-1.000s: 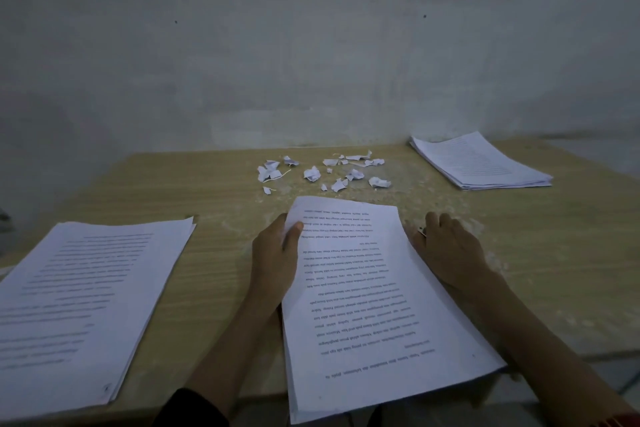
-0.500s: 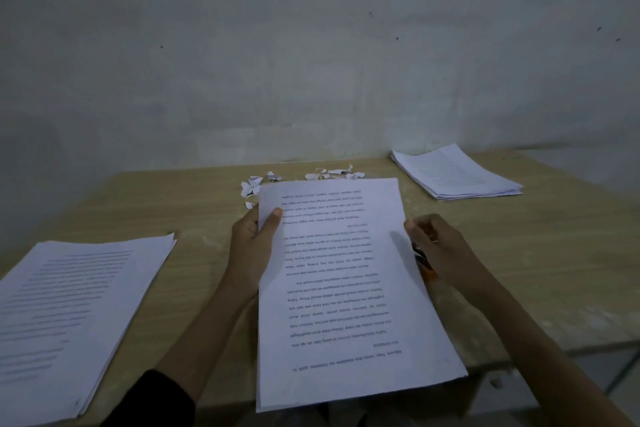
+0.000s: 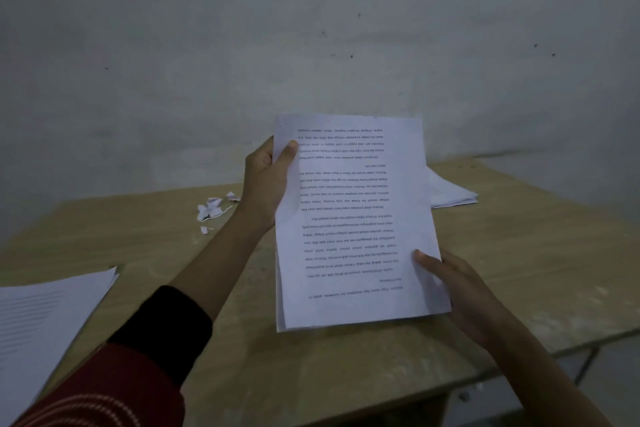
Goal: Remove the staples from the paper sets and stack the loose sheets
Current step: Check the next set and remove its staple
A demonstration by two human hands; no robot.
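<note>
White printed sheets, the paper set [image 3: 356,218], are held up mid-frame above the surface [image 3: 519,270], gripped at the upper left edge by the left hand [image 3: 266,180] and pinched at the lower right by the right hand [image 3: 460,291]. Held by two edges only, sheets could slip or fan apart. The text is seen upside down; no staple can be made out.

White printed paper set [image 3: 356,222] held tilted above table, text upside-down.

matt white paper set [image 3: 353,218], wood-grain table [image 3: 540,253] — rough plastered wall [image 3: 311,28]
</note>
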